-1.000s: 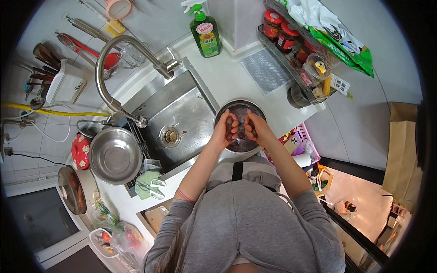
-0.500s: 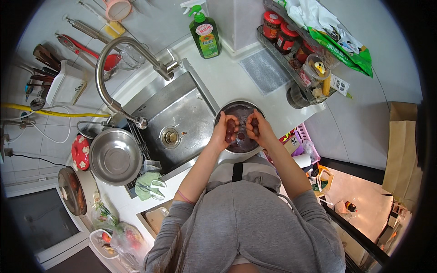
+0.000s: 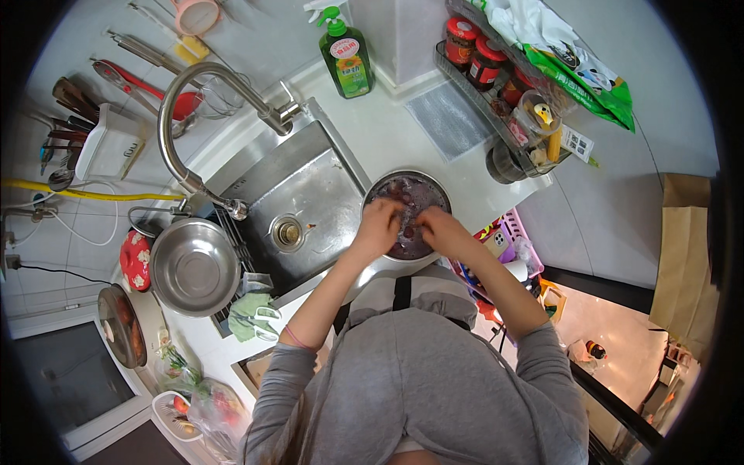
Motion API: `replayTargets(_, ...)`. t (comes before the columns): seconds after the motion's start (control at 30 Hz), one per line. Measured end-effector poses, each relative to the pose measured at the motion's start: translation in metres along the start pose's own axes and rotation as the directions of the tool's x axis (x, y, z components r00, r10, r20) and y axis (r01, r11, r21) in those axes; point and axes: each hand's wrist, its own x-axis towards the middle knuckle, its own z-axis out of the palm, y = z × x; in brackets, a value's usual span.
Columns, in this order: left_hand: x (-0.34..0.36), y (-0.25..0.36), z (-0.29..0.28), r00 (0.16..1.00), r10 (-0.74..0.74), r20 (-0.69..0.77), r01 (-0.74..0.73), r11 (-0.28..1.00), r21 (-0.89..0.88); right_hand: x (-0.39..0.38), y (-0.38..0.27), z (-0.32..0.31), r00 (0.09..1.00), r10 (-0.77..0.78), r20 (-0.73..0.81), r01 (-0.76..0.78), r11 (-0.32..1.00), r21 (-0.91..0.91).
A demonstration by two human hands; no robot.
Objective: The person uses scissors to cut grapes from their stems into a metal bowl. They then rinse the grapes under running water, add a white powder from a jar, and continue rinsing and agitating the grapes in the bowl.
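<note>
sink (image 3: 306, 198) beside bowl (image 3: 422, 186) (hands (image 3: 377, 229) inside)

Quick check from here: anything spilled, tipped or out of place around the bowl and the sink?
Nothing stands out. Both hands, left hand and right hand, are over the round bowl on the white counter. No spill shows there, and the empty steel bowl sits upright left of the sink.

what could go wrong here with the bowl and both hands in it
The metal bowl of dark reddish pieces sits near the counter's front edge, right beside the sink; a hard push from the left hand or right hand might tip or slide it. Liquid could also splash onto the grey sweater, since the person leans right over it. The pink basket just below the counter edge might catch any spill.
</note>
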Motion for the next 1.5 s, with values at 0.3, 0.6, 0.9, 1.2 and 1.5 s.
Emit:
replayTargets(0.3,0.004,0.028,0.031,0.873,-0.414,0.258,0.227,0.813,0.535,0.026,0.0,0.043,0.997,0.058,-0.054,-0.077,0.864,-0.498)
replayTargets(0.6,0.011,0.0,0.033,0.886,-0.433,0.165,0.386,0.887,0.252,0.041,0.018,0.041,0.979,0.047,-0.2,-0.058,0.997,-0.05)
replayTargets(0.9,0.014,0.001,0.033,0.809,-0.554,0.197,0.531,0.544,-0.649,0.039,0.005,0.033,0.964,0.228,-0.136,-0.099,0.783,0.614)
replayTargets(1.2,0.021,0.016,0.001,0.653,-0.579,0.488,0.596,-0.004,-0.803,0.031,-0.012,0.002,0.893,0.417,0.167,-0.292,0.254,0.922)
replayTargets(1.5,0.015,0.015,-0.009,0.694,-0.406,0.595,0.593,-0.147,-0.792,0.024,-0.013,0.001,0.935,0.239,0.263,-0.3,0.135,0.944)
